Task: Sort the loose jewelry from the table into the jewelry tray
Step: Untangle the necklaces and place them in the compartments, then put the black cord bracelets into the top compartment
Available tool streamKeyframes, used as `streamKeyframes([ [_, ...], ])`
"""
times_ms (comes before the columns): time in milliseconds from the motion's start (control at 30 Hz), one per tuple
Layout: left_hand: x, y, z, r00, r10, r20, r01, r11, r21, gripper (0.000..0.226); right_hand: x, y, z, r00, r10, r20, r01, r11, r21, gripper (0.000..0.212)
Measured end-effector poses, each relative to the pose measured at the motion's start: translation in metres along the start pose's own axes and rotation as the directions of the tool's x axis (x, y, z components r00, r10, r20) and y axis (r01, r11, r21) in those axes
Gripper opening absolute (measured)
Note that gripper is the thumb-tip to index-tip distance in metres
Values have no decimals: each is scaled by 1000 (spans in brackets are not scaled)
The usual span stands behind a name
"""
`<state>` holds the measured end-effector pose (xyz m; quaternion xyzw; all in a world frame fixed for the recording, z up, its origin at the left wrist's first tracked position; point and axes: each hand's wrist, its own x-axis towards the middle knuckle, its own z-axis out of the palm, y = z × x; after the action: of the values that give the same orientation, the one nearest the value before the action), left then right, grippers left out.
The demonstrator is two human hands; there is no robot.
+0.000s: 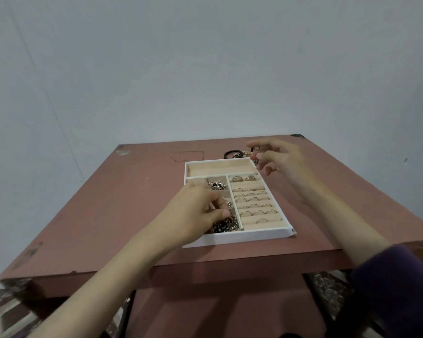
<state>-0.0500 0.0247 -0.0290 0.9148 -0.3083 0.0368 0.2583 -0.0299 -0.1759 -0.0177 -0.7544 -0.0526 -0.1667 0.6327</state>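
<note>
Plain pale grey-blue wall (205,57) at 12 o'clock, reddish-brown table (132,203) with chipped corners centre, patterned floor (7,311) at 7 o'clock

Your one head-worn camera looks forward and down from close above the surface (132,203); the jewelry tray (235,236) sits centre frame, wall (205,69) above.

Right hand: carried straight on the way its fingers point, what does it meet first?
The right hand would probably meet the dark bracelet lying behind the tray first; depth is unclear.
</note>
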Motion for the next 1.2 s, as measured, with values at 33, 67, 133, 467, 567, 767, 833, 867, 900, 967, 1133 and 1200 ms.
streamKeyframes([
  [33, 1, -1, 0, 1000, 6, 21, -6, 999, 33, 11, 1, 0, -1, 1000, 4, -5, -4, 1000, -1, 27],
  [67, 2, -2, -1, 999, 4, 35, -6, 998, 59, 11, 2, 0, -3, 1000, 9, -12, -9, 1000, 3, 27],
  [133, 5, -2, -2, 999, -14, 38, 12, 997, 75, 11, 6, 2, -6, 999, 20, -31, -19, 1000, 6, 27],
  [467, 76, -10, -12, 995, -72, -70, 60, 985, -163, 10, 53, 27, -33, 978, -16, -207, -34, 972, -234, 23],
  [567, 116, -18, -5, 989, -83, -124, 63, 986, -153, 12, 71, 38, -37, 980, -41, -196, -37, 926, -376, 20],
  [767, 181, -27, 16, 988, -129, -90, 122, 989, -80, 10, 104, 55, -35, 983, -88, -162, -35, 774, -632, 6],
  [833, 194, -30, 23, 985, -162, -62, 157, 985, -71, 14, 114, 61, -32, 984, -66, -164, -67, 720, -691, 15],
  [867, 200, -32, 27, 982, -181, -52, 177, 982, -68, 15, 119, 64, -30, 986, -53, -159, -77, 701, -709, 21],
  [900, 204, -33, 31, 978, -202, -45, 199, 977, -70, 17, 122, 66, -29, 988, -40, -150, -82, 685, -724, 26],
  [967, 209, -36, 36, 969, -243, -44, 238, 967, -95, 18, 126, 69, -26, 989, -14, -149, -101, 670, -735, 30],
  [1133, 215, -44, 40, 949, -309, -58, 305, 950, -74, 20, 129, 60, -29, 970, -2, -241, -145, 796, -587, 22],
  [1200, 215, -46, 41, 947, -316, -60, 312, 948, -58, 20, 128, 54, -30, 962, -44, -271, -104, 855, -508, 15],
])
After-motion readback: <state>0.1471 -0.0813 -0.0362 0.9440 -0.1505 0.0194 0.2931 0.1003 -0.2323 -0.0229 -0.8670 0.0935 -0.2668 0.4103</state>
